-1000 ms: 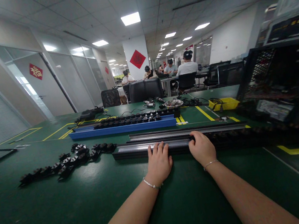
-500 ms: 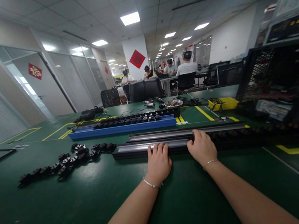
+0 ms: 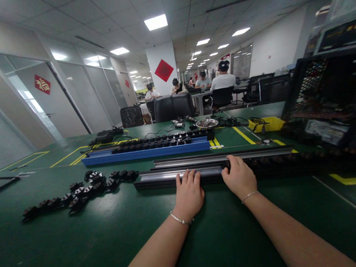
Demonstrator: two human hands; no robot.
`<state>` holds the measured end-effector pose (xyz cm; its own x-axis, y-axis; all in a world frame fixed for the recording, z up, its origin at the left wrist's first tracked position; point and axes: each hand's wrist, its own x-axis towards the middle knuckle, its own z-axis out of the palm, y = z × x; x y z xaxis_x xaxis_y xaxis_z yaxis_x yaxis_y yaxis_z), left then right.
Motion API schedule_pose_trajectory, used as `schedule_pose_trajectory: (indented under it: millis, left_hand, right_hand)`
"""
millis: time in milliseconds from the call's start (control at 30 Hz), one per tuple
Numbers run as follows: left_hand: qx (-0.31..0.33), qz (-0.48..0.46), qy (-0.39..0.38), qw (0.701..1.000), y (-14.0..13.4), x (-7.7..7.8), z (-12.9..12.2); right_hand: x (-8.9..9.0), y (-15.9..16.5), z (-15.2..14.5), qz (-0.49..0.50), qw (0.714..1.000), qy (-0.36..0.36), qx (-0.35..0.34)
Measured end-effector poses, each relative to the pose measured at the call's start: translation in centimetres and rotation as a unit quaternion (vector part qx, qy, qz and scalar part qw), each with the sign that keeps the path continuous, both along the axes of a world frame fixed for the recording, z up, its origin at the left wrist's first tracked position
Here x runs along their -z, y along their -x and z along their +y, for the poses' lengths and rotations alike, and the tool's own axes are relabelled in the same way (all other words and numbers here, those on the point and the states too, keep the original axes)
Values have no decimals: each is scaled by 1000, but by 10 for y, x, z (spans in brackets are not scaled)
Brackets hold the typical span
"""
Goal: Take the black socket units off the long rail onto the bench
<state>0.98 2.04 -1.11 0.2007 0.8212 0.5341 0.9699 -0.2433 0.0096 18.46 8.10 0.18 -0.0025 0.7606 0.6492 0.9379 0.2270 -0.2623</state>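
Compared with half a second ago, the right hand [image 3: 239, 180] has slid slightly left along the rail [image 3: 158, 177], nearer the left hand [image 3: 190, 196], which has stayed put. Its thumb and index finger are clamped on a small black part [image 3: 228, 165] at the rail's channel; the other fingers curl in behind, partly hidden. Left-hand fingers lie slightly apart across the rail; whether they grip or only rest, I cannot tell.

Lying flat on the surface [image 3: 110, 258], the rail is long, straight and black-sided, with a glossy grey channel. It looks stiff and fairly light for its length, probably slick inside, so the matte sides should give the surer hold. The black part seems hard and small enough to pinch by its edges.

Just behind the rail runs a second rail [image 3: 176, 163], equally straight and shiny. Left of the rail sprawl black strips [image 3: 87, 192] of knobbly, jointed-looking pieces, likely loose and easily tangled. Right of the rail stretches a dark row [image 3: 305, 158] of similar lumps, its detail lost in shadow. Farther behind the rail sits a blue rail [image 3: 147, 154], smooth-faced and solid-looking
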Motion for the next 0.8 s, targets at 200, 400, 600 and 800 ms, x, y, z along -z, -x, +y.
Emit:
schedule_pose_trajectory:
  millis: [200, 400, 600, 800]
  left_hand:
    - [1, -4, -4, 1000, 0, 0, 0]
    - [1, 3, -4, 1000, 0, 0, 0]
    - [-3, 3, -3, 1000, 0, 0, 0]
    - [-2, 5, -4, 1000, 0, 0, 0]
  right_hand:
    - [0, 0, 0, 7, 1000, 4, -8]
    - [1, 1, -1, 8, 1000, 1, -24]
    - [5, 3, 1, 10, 998, -11, -55]
    - [5, 4, 1, 13, 996, -9, -87]
